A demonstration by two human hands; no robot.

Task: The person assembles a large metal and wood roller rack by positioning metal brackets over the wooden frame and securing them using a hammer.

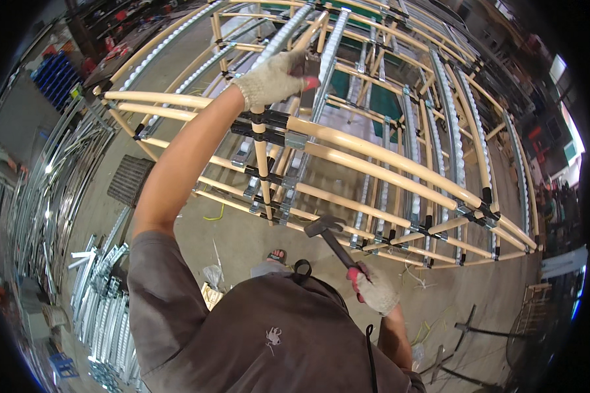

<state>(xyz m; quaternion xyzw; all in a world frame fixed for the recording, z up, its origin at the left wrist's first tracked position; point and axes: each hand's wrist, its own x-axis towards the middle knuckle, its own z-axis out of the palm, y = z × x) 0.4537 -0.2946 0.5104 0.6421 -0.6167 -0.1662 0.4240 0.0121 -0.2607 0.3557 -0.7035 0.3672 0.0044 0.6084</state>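
My left hand (275, 78), in a knitted work glove with red fingertips, reaches up and rests on a roller track (288, 29) of a large rack built from cream-coloured pipes (373, 147) and black joints (269, 119). My right hand (373, 288), gloved the same way, hangs low beside my body and grips the dark handle of a hammer (328, 234). The hammer's head points up and left, just below the rack's lower rails. My grey-brown shirt fills the lower middle of the view.
Bundles of metal roller tracks (101, 295) lie on the concrete floor at the left. A dark floor mat (130, 180) lies under the rack's left corner. Blue bins (56, 75) stand at the far upper left. A black stand (472, 327) sits at the lower right.
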